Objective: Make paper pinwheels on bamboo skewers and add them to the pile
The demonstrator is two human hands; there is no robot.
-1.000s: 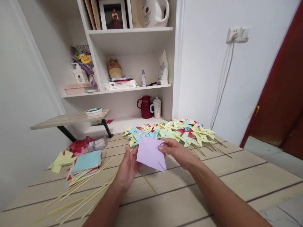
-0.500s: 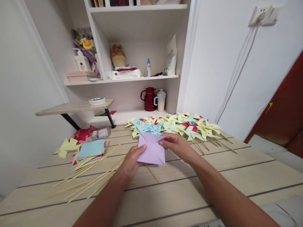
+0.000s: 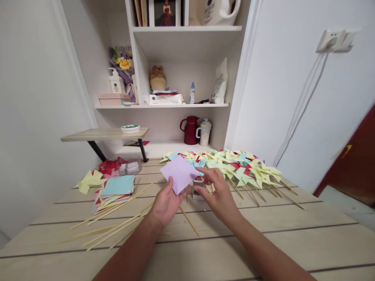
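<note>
A square of purple paper (image 3: pixel 178 173), turned corner-up with slits running in from its corners, is held by my left hand (image 3: pixel 166 203), thumb on its face. My right hand (image 3: pixel 218 191) is at the paper's right corner, its thumb and forefinger apart; the forefinger tip is close to the corner, and I cannot tell whether it touches. Under the right hand stands a small clear box (image 3: pixel 198 194), partly hidden. Behind the hands lies a heap of paper pinwheels (image 3: pixel 243 171) on sticks, in yellow, blue, green and red.
To the left are a stack of coloured paper squares (image 3: pixel 118 185), loose wooden sticks (image 3: pixel 117 230), a yellow paper pinwheel (image 3: pixel 89 181) and a clear plastic box (image 3: pixel 129 168). A small raised shelf (image 3: pixel 102 134) stands behind them. A red jug (image 3: pixel 191 130) and a cup (image 3: pixel 205 132) stand at the back.
The purple paper has been turned to stand on a corner. My right hand has let go of its edge and opened its fingers. The camera view has tilted up and shifted left.
</note>
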